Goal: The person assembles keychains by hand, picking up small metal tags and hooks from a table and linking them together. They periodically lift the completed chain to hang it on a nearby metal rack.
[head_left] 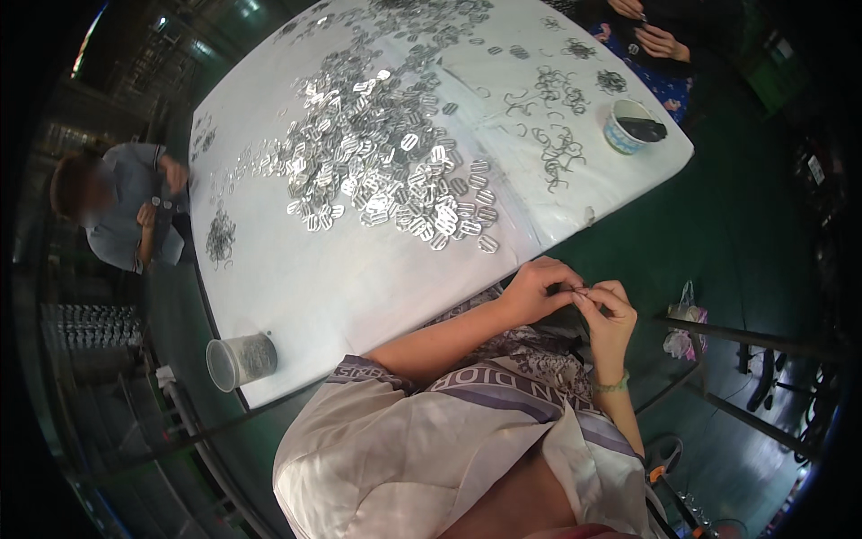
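My left hand [539, 289] and my right hand [609, 313] meet just off the near edge of the white-covered table [314, 292], above my lap. Both are closed in a pinch, fingertips touching or nearly so. Something small and dark seems to be between them, too small to make out. Beyond my hands, a big heap of flat silver slotted metal pieces [377, 171], like slide buckles, spreads over the table. Thin dark curved wire pieces [558, 153] lie scattered to the right of the heap.
A paper cup [620, 135] with a black object stands at the table's right corner. A clear plastic tub [242, 361] sits near the left corner. Co-workers' hands [660, 40] show at far right; another person [135, 207] works at left. A metal frame [745, 337] is at right.
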A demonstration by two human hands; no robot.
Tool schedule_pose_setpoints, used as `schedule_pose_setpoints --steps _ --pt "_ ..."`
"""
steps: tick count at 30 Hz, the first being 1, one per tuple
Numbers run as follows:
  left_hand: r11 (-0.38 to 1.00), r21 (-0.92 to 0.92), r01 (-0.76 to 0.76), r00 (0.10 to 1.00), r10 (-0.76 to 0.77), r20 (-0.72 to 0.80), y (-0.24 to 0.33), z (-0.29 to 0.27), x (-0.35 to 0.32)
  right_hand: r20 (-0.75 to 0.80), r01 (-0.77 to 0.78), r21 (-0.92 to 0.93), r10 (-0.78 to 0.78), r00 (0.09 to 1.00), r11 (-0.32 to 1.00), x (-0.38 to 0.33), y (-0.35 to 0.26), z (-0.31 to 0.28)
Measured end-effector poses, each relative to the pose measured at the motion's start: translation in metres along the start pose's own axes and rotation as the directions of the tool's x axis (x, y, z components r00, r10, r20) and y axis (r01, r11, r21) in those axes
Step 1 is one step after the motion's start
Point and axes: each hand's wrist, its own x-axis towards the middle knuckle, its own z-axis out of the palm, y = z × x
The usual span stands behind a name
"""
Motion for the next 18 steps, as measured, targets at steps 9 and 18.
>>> schedule_pose_setpoints --steps 9,18 --pt "0.996 -0.020 -0.088 0.990 0.085 -0.114 -0.015 -0.021 -0.020 0.168 0.096 -0.138 -0.073 0.983 0.986 0.052 0.008 0.009" --pt "0.994 0.017 -0.107 0.994 0.107 -0.004 -0.019 -0.020 -0.041 0.622 0.536 -0.206 -0.314 0.717 0.818 0.119 0.035 0.114"
